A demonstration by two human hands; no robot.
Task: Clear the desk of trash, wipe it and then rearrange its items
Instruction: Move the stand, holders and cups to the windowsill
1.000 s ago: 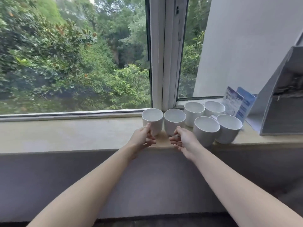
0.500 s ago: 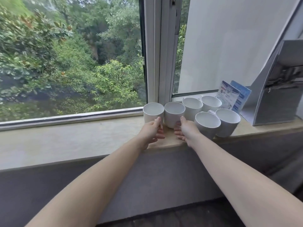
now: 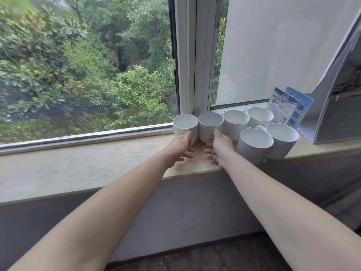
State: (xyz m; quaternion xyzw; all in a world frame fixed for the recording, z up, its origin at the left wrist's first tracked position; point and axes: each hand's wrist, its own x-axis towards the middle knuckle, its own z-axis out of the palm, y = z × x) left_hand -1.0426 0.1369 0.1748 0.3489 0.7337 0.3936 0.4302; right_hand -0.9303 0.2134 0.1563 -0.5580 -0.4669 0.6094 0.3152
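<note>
Looks like an office: stone sill (image 3: 78, 169) under a window (image 3: 185, 55) onto trees (image 3: 78, 65), six matching white mugs (image 3: 254, 147), leaflets (image 3: 281, 108), grey file holder (image 3: 336, 118).

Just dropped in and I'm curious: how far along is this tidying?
Rearranging looks well on: white mugs stand grouped on the windowsill, beside leaflets. In hand: the left hand and right hand touch the leftmost mug and the second mug. Left: unclear; the desk is out of view, and wiping cannot be judged.
</note>
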